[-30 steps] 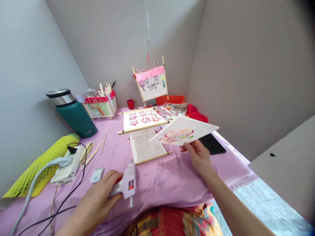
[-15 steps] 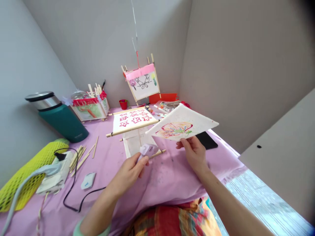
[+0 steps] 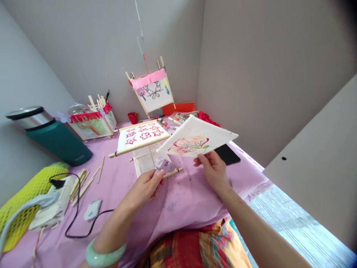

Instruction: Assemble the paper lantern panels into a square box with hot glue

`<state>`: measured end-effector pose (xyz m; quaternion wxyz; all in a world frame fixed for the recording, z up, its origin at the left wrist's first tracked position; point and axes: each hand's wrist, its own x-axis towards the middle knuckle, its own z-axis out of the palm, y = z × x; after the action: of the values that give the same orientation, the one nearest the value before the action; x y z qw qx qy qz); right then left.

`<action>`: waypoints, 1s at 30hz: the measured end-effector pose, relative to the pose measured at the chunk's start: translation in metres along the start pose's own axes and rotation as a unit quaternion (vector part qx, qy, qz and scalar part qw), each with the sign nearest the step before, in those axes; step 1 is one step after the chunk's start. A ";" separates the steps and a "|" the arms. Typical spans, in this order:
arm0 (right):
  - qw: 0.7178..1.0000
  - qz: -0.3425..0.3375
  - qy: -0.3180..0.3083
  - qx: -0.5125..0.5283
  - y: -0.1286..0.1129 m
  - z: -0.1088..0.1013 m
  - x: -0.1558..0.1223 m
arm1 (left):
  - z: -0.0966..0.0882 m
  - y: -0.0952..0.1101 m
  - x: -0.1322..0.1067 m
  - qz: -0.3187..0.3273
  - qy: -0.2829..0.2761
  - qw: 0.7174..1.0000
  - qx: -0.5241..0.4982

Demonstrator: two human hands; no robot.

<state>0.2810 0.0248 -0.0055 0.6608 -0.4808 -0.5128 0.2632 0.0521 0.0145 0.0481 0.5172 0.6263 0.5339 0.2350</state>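
My right hand (image 3: 213, 171) pinches the near edge of a white painted paper panel (image 3: 196, 138), held flat above the table. My left hand (image 3: 145, 186) grips a small white glue gun (image 3: 163, 163), its tip pointing up under the panel's near left edge. A black cord (image 3: 83, 232) trails from the gun to the left. Just behind stands a stick-framed lantern (image 3: 142, 143) with red star shapes on its top face.
A purple cloth (image 3: 184, 201) covers the table. On the left lie a green flask (image 3: 52, 137), a yellow mesh sleeve (image 3: 28, 193), a power strip (image 3: 54, 208) and loose sticks (image 3: 83, 180). At the back a lantern (image 3: 152, 91) hangs; a black phone (image 3: 227, 154) lies right.
My left hand lifted the glue gun from the table's front and carried it up to the panel's edge. The view swung right, so everything shifted left in the frame.
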 end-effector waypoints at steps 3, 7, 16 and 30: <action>1.000 0.006 0.002 -0.003 0.000 0.000 0.000 | 0.000 0.002 -0.002 -0.002 -0.002 1.000 0.005; 1.000 0.010 0.004 -0.003 0.000 0.000 0.000 | -0.001 0.003 -0.004 -0.003 -0.004 1.000 0.016; 1.000 0.010 0.004 -0.006 -0.002 0.000 0.000 | -0.008 0.001 -0.011 -0.013 0.004 1.000 0.026; 1.000 0.008 0.001 -0.012 -0.001 0.000 0.000 | -0.021 -0.006 -0.026 -0.023 0.018 0.999 0.042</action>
<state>0.2812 0.0240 -0.0048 0.6539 -0.4928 -0.5112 0.2615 0.0233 -0.0014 0.0570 0.4862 0.6306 0.5667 0.2116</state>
